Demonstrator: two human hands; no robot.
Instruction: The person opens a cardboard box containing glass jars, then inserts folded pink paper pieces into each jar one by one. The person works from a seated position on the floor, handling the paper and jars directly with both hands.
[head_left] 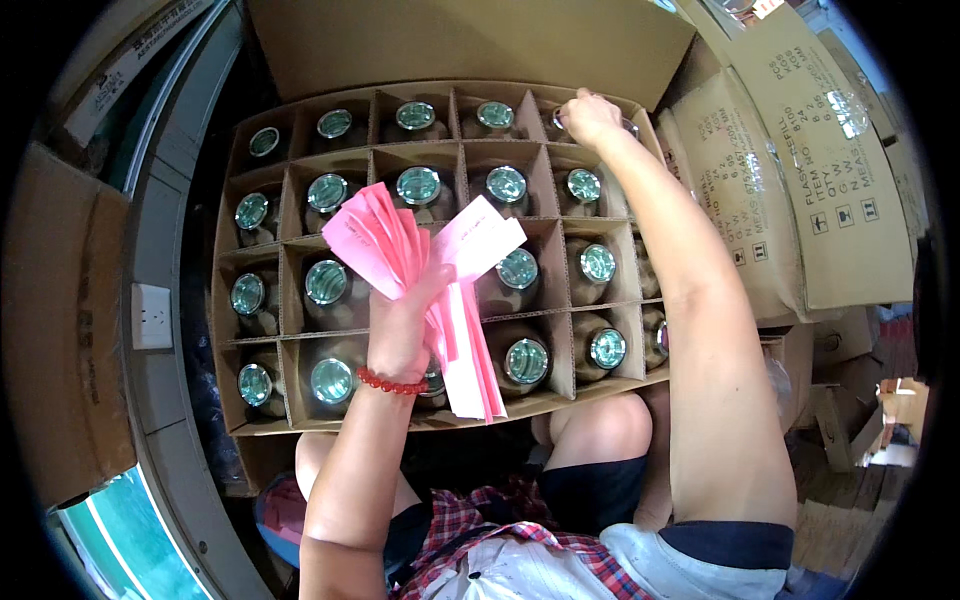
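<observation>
Head view: L hand point(400, 318) is closed firmly around a bunch of pink slips point(378, 238), thumb pressed across them. Slips splay 3 ways: 1 thick fanned bundle up-left, 1 flatter portion up-right, & long strips hanging down twd. the near rim of the carton point(560, 398). Pos. of slips: above the mid. part of the carton, covering some cells behind. I wear a red bead bracelet point(392, 383) on the L wrist. R hand point(592, 115) is extended to the far R corner of the carton, fingers bent, at the rim of a glass piece there; fingertips are hidden, so I can't tell if it grips anything. My R forearm point(705, 300) crosses the R side & hides part of the cells. Carton is split by cardboard dividers point(563, 350) into 4 visible rows; cells hold glass vessels point(597, 263), upright, w/ round greenish, shiny mouths facing up. Far flap point(470, 45) stands raised behind the back row. R of carton: printed boxes point(840, 170), stacked. L side: wall socket point(152, 316), white, on a grey panel. Below the near rim: my knees point(605, 425) & a red plaid garment point(445, 525).
</observation>
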